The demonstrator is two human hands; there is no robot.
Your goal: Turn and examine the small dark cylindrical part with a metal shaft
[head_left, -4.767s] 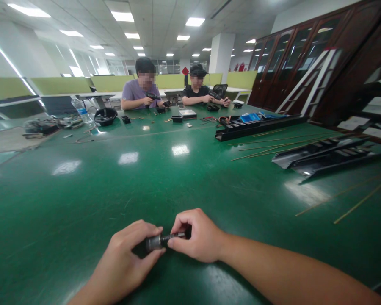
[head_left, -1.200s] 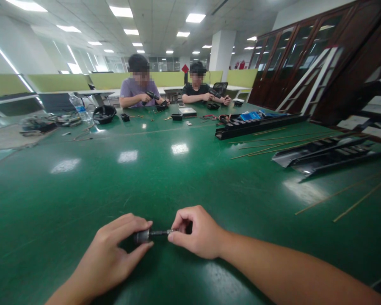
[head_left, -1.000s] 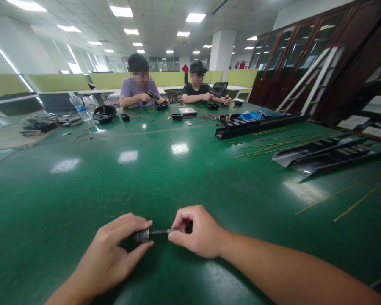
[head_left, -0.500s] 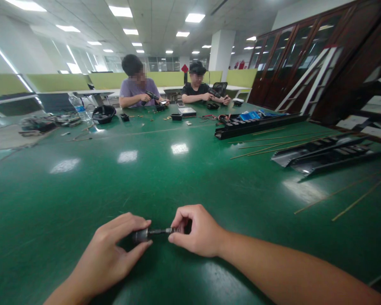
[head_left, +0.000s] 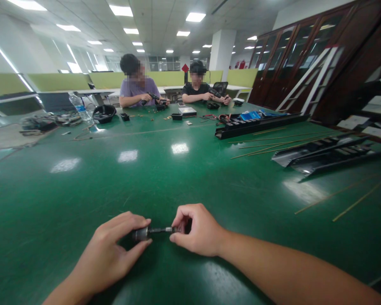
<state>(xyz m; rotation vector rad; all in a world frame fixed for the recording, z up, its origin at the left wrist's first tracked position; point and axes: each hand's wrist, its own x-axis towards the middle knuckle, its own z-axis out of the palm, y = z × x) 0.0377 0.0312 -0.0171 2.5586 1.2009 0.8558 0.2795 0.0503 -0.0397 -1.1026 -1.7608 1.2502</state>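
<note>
A: Where is the dark cylinder (head_left: pixel 142 234)?

B: Low over the green table (head_left: pixel 190 178), lying roughly level; whether it touches the tabletop I cannot tell; a thin shaft (head_left: pixel 158 230) runs from its right end, turning silvery at the far tip.

A: And the hands?

B: The left hand (head_left: pixel 111 248) is clamped on the cylinder, fingers over its far side and thumb along its near side; the right hand (head_left: pixel 200 232), to the right of the cylinder, pinches the silvery end of the shaft between thumb and fingertips, which hide the tip.

A: What lies farther off?

B: Beyond the cylinder and to its right, a long black channel (head_left: pixel 257 127) with blue pieces on it; nearer than that, though well right of the cylinder, thin rods (head_left: pixel 260 152) and a pair of dark metal channels (head_left: pixel 330 156); beyond the cylinder and to its left, a clear bottle (head_left: pixel 78 106) beside a black bowl (head_left: pixel 104 114).

A: Anyone else?

B: Two people, well beyond the cylinder; one in purple (head_left: pixel 138 87), one in black (head_left: pixel 195 90).
</note>
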